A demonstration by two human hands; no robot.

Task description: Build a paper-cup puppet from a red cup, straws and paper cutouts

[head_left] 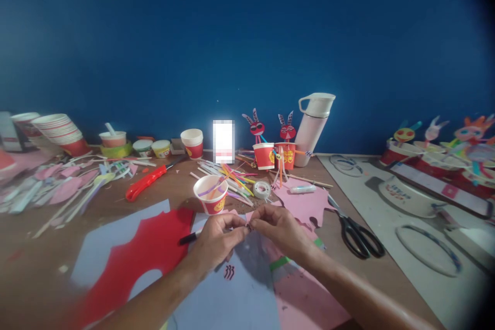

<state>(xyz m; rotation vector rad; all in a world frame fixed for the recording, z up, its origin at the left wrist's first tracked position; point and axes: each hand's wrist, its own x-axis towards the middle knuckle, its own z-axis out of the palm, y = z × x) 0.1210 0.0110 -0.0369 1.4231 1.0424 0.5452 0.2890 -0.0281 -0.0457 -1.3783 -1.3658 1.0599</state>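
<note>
My left hand (220, 237) and my right hand (284, 229) meet above a pale blue-grey sheet of paper (243, 299). Their thumbs and fingertips pinch a tiny dark piece (249, 226), too small to name. Dark curled marks (229, 272) lie on the sheet below. A black marker (188, 238) shows beside my left hand, partly hidden by it. Left of that is cut red paper (150, 250); pink paper (305, 294) lies under my right forearm. Just beyond my hands stands a red and white paper cup (211, 205) with coloured strips inside.
Black-handled scissors (359, 237) lie to the right, near a tape roll (262, 190) and pink scraps (305, 201). Farther back are two cup figures (264, 156), a white flask (311, 134) and a red-handled knife (147, 182). Stacked cups (64, 134) stand at left.
</note>
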